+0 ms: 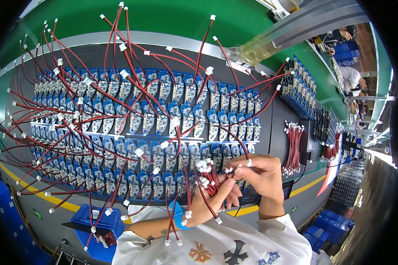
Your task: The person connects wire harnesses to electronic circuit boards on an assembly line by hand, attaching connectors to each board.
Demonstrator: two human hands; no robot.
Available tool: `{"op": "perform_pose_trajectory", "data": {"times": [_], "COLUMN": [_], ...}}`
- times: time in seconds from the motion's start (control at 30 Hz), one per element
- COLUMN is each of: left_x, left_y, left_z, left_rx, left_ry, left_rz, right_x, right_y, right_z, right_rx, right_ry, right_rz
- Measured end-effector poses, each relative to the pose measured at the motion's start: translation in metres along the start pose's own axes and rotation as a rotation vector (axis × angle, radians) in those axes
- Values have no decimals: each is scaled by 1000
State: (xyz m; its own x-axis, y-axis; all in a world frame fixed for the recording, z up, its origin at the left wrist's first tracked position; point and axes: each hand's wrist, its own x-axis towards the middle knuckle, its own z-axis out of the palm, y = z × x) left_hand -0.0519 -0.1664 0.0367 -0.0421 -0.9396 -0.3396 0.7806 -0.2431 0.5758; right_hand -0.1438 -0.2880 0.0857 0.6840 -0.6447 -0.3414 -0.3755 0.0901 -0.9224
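Note:
My left hand, with a blue wristband at its wrist, is closed round a bundle of red-and-black wire leads. White plugs cluster at the top of that bundle. Close beside it, my right hand pinches the small white plug end of a lead between thumb and forefinger; the fingers partly cover it. Both hands are over the near right edge of rows of blue circuit boards. Many boards have red-and-black leads attached, which fan out to the left, toward the far side and over the near edge.
A stack of blue boards stands at the right, with more boards behind it. A bundle of loose leads lies near them. A metal post crosses the far right. A blue bin sits below left. People work farther along.

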Motion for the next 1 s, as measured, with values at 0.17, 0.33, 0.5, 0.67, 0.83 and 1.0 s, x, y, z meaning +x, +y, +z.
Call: {"op": "perform_pose_trajectory", "data": {"times": [0.17, 0.33, 0.5, 0.67, 0.83, 1.0], "left_x": [4, 7, 5, 3, 2, 2], "left_y": [-10, -12, -11, -6, -11, -10], "left_z": [-2, 5, 2, 3, 1, 1], "left_rx": [-27, -194, -236, -200, -203, -188], "left_ry": [92, 151, 166, 144, 148, 142], "left_rz": [104, 143, 113, 77, 110, 84], "right_x": [-3, -8, 21, 52, 61, 66], "right_y": [9, 1, -22, -15, -20, -21], "right_z": [9, 8, -28, -31, -29, -27], "right_rx": [-49, 184, -526, -1043, -1284, -1344], "right_ry": [81, 302, 258, 81, -46, -83], "right_rz": [-93, -186, -304, -510, -555, -578]}}
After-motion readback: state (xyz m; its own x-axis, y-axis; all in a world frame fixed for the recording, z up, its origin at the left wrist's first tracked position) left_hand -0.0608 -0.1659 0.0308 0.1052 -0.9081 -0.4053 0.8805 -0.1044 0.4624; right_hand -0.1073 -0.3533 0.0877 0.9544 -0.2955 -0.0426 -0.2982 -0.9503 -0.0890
